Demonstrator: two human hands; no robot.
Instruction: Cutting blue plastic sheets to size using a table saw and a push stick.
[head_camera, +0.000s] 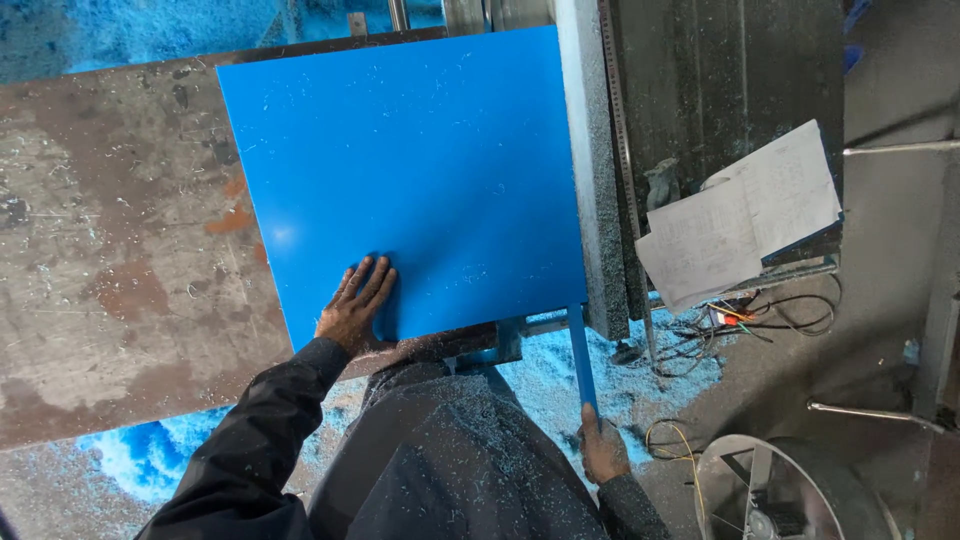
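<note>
Blue sheet (400, 170) flat on worn table (120, 270), against fence (592, 180). My left hand (355, 305) pressed on sheet's near edge, fingers spread. Right hand (603, 450) grips blue strip (581, 360), long axis running from sheet's near right corner toward me.

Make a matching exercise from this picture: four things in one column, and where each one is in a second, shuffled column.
Things:
1. left hand
2. right hand
3. blue sheet
4. papers

Places:
A. at the lower end of a thin blue strip
B. flat on the worn metal table
C. pressed on the sheet's near edge
D. on the right, beyond the grey fence

Pairs: 1-C, 2-A, 3-B, 4-D
</note>
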